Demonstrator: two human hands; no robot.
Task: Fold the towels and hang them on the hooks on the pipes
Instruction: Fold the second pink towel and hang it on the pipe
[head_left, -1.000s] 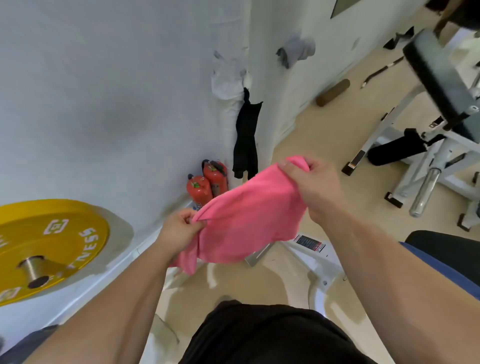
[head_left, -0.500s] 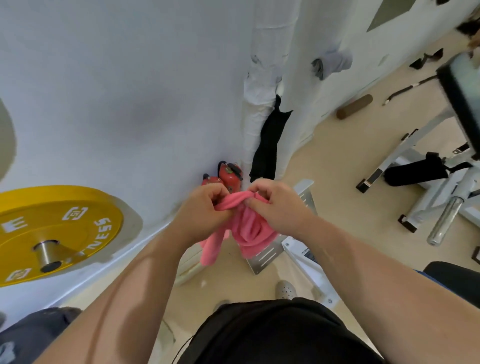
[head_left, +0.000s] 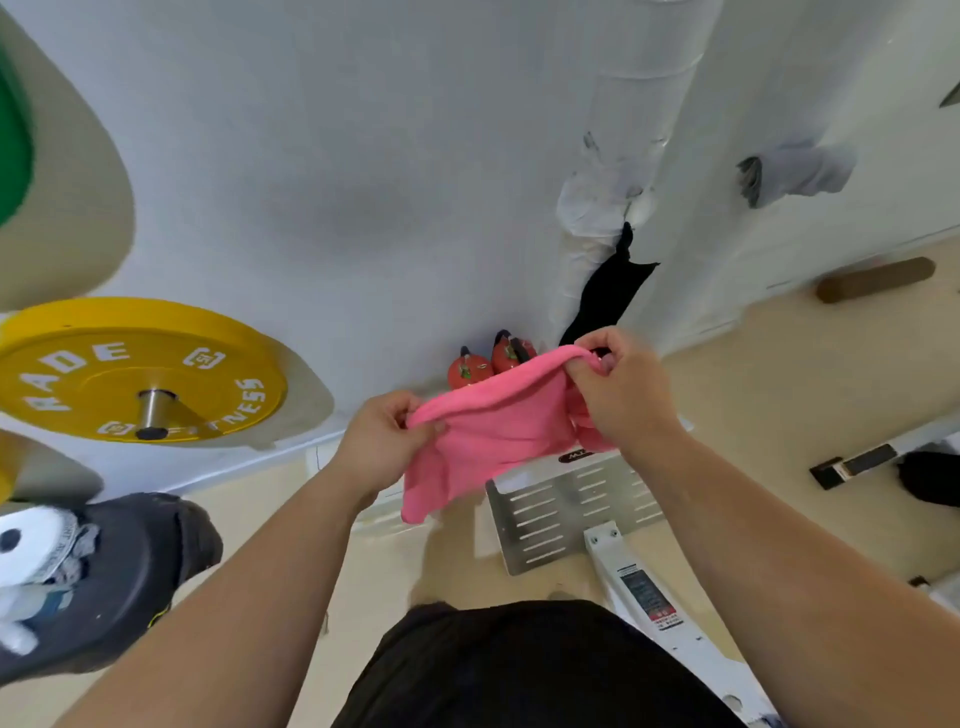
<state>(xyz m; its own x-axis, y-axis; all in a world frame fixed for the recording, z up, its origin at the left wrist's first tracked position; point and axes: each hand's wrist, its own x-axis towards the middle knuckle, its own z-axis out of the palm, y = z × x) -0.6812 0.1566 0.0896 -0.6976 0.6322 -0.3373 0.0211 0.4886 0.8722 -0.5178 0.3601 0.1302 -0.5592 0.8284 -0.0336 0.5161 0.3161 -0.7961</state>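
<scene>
A pink towel (head_left: 493, 431) hangs folded between my two hands at chest height. My left hand (head_left: 382, 447) pinches its left upper corner. My right hand (head_left: 621, 395) grips the right upper corner, held a little higher. Ahead, white wrapped pipes (head_left: 618, 156) run up the wall. A black towel (head_left: 608, 296) hangs between the pipes, a white towel (head_left: 592, 208) sits bunched just above it, and a grey towel (head_left: 800, 171) hangs further right. The hooks themselves are hidden by the cloth.
Two red fire extinguishers (head_left: 488, 364) stand at the wall's foot behind the pink towel. A yellow weight plate (head_left: 130, 369) on a bar sticks out at the left, with a dark bag (head_left: 135, 566) below. A white slotted machine footplate (head_left: 571, 509) lies on the floor.
Both hands had met with the towel bunched between them; now they have drawn apart and the folded towel is stretched out. The view has tilted up toward the pipes.
</scene>
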